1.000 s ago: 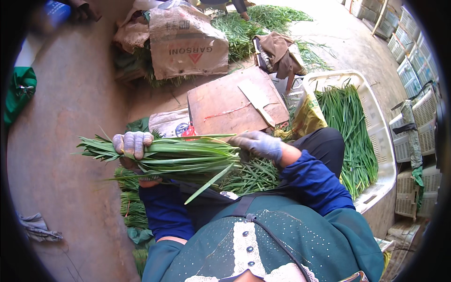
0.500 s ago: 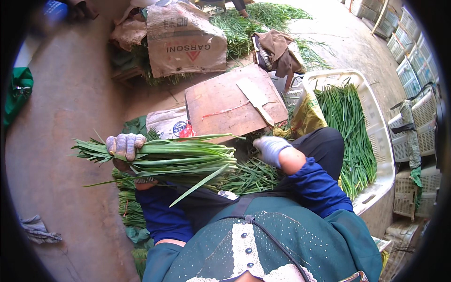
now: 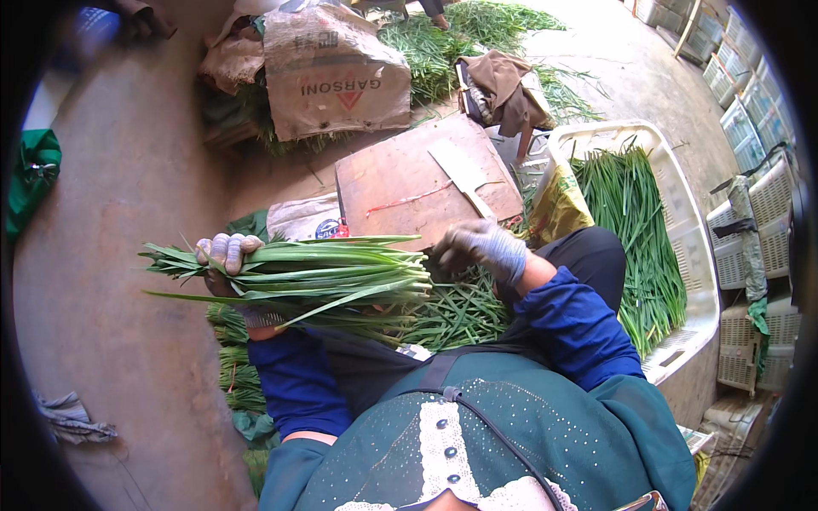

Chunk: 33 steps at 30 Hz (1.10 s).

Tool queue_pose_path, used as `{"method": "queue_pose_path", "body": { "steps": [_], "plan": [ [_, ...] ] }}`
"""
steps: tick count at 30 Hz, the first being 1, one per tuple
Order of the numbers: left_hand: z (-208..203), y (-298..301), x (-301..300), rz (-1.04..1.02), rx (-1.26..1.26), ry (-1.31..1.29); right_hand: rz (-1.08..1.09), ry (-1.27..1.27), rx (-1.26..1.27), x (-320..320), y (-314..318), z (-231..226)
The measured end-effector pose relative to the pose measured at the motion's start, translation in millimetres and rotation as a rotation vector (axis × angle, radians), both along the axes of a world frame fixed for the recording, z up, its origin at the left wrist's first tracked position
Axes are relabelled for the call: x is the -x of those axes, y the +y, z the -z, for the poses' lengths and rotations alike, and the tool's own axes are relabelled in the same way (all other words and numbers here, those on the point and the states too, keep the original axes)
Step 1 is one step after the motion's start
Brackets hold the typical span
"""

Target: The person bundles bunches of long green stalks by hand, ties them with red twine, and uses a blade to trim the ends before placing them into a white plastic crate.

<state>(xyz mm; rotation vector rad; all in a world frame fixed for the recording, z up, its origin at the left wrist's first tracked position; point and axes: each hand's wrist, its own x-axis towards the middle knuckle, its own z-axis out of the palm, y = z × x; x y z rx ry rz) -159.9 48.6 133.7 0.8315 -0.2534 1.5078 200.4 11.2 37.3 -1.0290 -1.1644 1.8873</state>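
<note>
A thick bunch of long green chives [image 3: 341, 271] lies level across my lap, its leafy tips to the left and its pale stem ends to the right. My left hand [image 3: 226, 254], in a grey-purple glove, is closed round the leafy part. Just right of the stem ends is my right hand [image 3: 487, 249], also gloved, its fingers loosely bent toward them and seeming to hold nothing. Beyond the hands a wooden board [image 3: 388, 183] carries a cleaver [image 3: 460, 175] and a thin red strip [image 3: 409, 198]. Loose chives [image 3: 464, 315] lie below the right hand.
At my right a white plastic crate [image 3: 694, 255] holds many chives, with a yellow sack [image 3: 564, 209] at its side. A printed sack [image 3: 336, 77] covers a heap at the back, near a brown cloth [image 3: 503, 81]. Stacked crates [image 3: 767, 230] line the right side.
My right hand has moved left toward the stem ends and its fingers now point that way. The bunch has shifted slightly, and a drooping leaf near its right end now lies closer in.
</note>
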Motion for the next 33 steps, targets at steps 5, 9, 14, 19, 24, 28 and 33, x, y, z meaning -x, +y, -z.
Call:
{"method": "queue_pose_path", "body": {
  "steps": [5, 9, 14, 19, 24, 28, 33],
  "plan": [
    [-5.2, 2.2, -10.8, -0.036, -0.052, 0.062, -0.033, 0.375, 0.135, 38.6, -20.1, 7.1],
    [-1.5, 1.3, -17.0, -0.155, -0.028, 0.143, 0.131, 0.635, 0.28, 46.0, -23.5, -15.9],
    [-1.4, -4.2, -17.3, -0.121, 0.006, 0.119, 0.22, 0.175, 0.309, 44.7, -25.3, -42.4],
    [0.1, -3.4, -8.9, -0.112, -0.001, 0.106, 0.142, 0.065, 0.12, 20.9, -19.4, -25.2],
    [-1.5, -3.1, -4.2, -0.142, -0.006, 0.116, -0.098, -1.067, -0.385, -13.5, -15.0, 3.2],
    [0.8, -2.8, -4.5, -0.167, -0.009, 0.122, -0.008, -0.728, -0.737, -3.1, -32.5, 9.9],
    [3.6, 0.8, -10.7, -0.179, -0.02, 0.186, 0.147, -0.169, -0.128, 44.7, -16.1, -13.3]
  ]
}}
